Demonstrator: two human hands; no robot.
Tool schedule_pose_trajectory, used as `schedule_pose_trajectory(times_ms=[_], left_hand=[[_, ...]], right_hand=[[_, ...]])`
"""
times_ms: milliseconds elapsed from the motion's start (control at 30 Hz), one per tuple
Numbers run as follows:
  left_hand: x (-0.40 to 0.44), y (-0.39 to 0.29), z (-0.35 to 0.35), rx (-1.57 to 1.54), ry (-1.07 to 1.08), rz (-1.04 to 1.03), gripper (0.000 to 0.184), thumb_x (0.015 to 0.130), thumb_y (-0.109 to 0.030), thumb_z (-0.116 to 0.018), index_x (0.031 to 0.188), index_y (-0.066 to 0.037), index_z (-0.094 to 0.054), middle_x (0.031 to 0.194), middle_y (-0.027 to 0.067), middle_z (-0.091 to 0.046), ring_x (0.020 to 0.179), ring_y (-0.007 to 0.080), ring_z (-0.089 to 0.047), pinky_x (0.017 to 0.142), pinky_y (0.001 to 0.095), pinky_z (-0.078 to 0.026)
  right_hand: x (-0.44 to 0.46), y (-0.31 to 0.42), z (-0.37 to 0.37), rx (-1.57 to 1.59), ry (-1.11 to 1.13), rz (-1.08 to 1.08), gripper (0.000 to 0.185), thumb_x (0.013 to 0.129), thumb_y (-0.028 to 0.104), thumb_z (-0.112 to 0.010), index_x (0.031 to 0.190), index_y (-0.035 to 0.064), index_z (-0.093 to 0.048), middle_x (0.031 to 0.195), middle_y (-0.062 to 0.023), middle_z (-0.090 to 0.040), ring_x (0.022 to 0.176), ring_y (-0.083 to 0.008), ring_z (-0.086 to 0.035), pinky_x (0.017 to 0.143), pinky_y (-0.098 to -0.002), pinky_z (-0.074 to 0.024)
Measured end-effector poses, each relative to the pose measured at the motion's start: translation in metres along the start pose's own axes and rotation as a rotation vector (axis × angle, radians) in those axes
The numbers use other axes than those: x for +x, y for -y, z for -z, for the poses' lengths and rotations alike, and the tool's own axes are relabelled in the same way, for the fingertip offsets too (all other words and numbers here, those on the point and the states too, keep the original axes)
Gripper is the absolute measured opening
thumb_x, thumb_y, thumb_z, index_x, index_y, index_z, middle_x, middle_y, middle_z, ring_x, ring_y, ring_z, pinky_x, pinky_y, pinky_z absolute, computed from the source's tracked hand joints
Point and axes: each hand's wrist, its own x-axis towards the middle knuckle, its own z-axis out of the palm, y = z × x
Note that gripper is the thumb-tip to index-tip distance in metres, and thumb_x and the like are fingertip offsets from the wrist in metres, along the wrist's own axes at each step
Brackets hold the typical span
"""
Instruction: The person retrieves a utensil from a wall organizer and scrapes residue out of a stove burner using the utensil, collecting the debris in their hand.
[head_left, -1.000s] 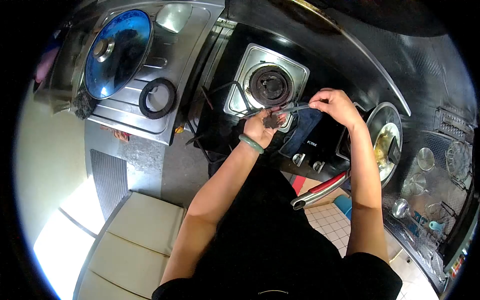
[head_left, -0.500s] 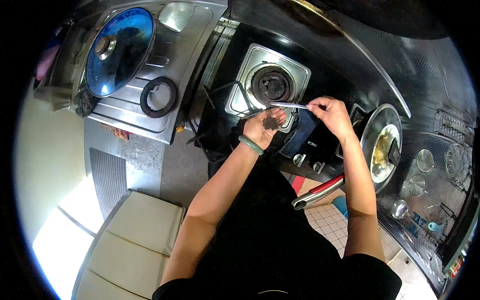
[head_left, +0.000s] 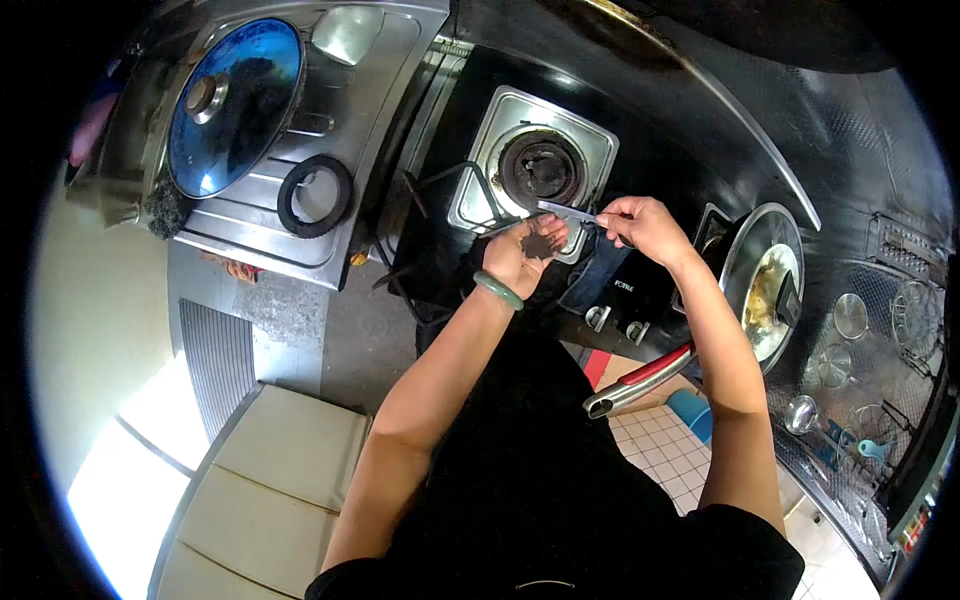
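Observation:
Palm up, my left hand (head_left: 518,255) is cupped with its fingers lightly curled, and a dark patch of what looks like debris (head_left: 541,246) lies in it. A green bangle (head_left: 498,290) circles that wrist. In the fingers of my right hand (head_left: 645,228) is a thin, flat silver strip-like tool (head_left: 568,211), its kind too small to tell. Its free end reaches over my left fingertips. Just beyond lie the dark, grimy burner (head_left: 543,170) and its square metal drip tray (head_left: 592,135).
Left of the burner stands a displaced black pan support (head_left: 412,195). A dark cloth (head_left: 598,270) lies by the stove knobs (head_left: 597,318). At right is a lidded pan (head_left: 760,285) with a red-and-steel handle (head_left: 640,382). The steel drainboard (head_left: 385,110) bears a blue glass lid (head_left: 240,120) and black ring (head_left: 290,205).
My right hand has moved slightly left with the thin tool, whose tip now angles up over my left fingers. My left hand has shifted slightly left, still palm up with the debris.

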Motion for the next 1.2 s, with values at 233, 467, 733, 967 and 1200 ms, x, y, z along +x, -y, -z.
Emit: schedule_pose_trajectory(times_ms=[233,467,733,967,1200], left_hand=[[-0.001,0.0,-0.001,-0.015,-0.01,-0.002,0.028,0.095,-0.014,-0.035,0.101,0.006,-0.054,0.103,0.0198,-0.062,0.099,0.0301,-0.06,0.089,0.0392,-0.048],[-0.01,-0.004,-0.012,0.056,-0.03,-0.029,0.03,0.096,-0.016,-0.036,0.103,0.007,-0.054,0.105,0.0202,-0.06,0.101,0.0309,-0.059,0.092,0.0395,-0.047],[-0.009,-0.004,-0.01,0.03,-0.022,-0.016,0.029,0.095,-0.016,-0.041,0.103,0.008,-0.055,0.104,0.0189,-0.06,0.101,0.0303,-0.058,0.095,0.0401,-0.045],[-0.008,0.007,-0.018,-0.062,-0.192,-0.188,0.025,0.093,-0.012,-0.04,0.1,0.007,-0.055,0.099,0.0181,-0.06,0.094,0.0285,-0.061,0.087,0.0381,-0.051],[-0.009,0.006,-0.023,0.006,-0.222,-0.203,0.029,0.092,-0.013,-0.031,0.091,0.004,-0.055,0.089,0.0156,-0.063,0.086,0.0266,-0.061,0.083,0.0369,-0.05]], right_hand=[[0.009,-0.006,-0.002,0.031,0.059,0.016,0.015,0.089,0.016,-0.06,0.089,0.0019,-0.064,0.071,0.0,-0.06,0.061,-0.0073,-0.053,0.055,-0.0212,-0.0406],[0.015,-0.016,-0.001,0.114,0.083,-0.009,0.017,0.087,0.016,-0.062,0.09,-0.0001,-0.064,0.073,-0.0043,-0.061,0.061,-0.0118,-0.056,0.059,-0.0246,-0.0462],[0.01,-0.01,-0.003,0.072,0.058,-0.013,0.015,0.089,0.015,-0.059,0.09,0.0011,-0.064,0.072,-0.0009,-0.06,0.063,-0.0078,-0.053,0.055,-0.0206,-0.0401],[0.01,-0.02,0.002,0.06,0.07,0.022,0.015,0.089,0.016,-0.06,0.09,0.0016,-0.064,0.072,-0.0004,-0.06,0.063,-0.0069,-0.053,0.054,-0.0208,-0.0391],[0.011,-0.022,0.004,0.032,0.11,0.025,0.017,0.087,0.018,-0.06,0.091,0.002,-0.066,0.074,-0.004,-0.064,0.065,-0.012,-0.058,0.064,-0.0266,-0.047]])
